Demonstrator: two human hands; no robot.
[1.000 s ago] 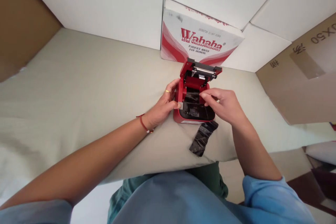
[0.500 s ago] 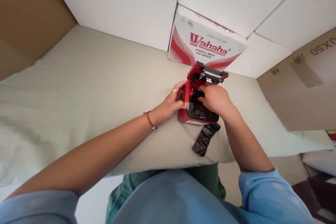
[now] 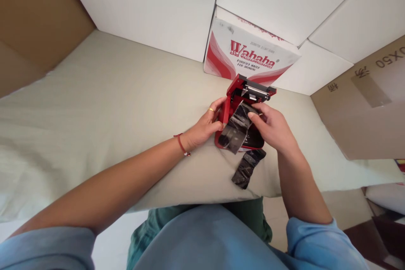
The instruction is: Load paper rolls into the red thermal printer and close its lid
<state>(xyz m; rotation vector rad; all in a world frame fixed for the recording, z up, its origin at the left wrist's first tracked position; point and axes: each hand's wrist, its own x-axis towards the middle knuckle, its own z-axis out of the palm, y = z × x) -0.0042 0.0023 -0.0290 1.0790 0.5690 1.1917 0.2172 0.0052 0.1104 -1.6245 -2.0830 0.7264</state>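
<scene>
A red and black label printer [image 3: 223, 112] stands on the cloth-covered surface with its lid raised. My left hand [image 3: 207, 124] is closed on the printer's left wall, thumb at the front and fingers behind. Between the thumb and fingers of my right hand [image 3: 270, 124] is a creased dark strip [image 3: 238, 128], which looks like label paper. It hangs over the printer's opening and hides much of the inside. Another crumpled dark strip [image 3: 248, 168] lies on the cloth just in front of the printer.
A white and red water carton [image 3: 249, 50] stands right behind the printer, with white boxes [image 3: 142, 4] stacked around it. Brown cardboard boxes [image 3: 363, 101] stand at the right and far left. The pale green cloth [image 3: 126, 84] drops over the near edge.
My right hand has come up out of the printer and back to the right, drawing the creased strip into view. My left hand keeps its hold on the printer.
</scene>
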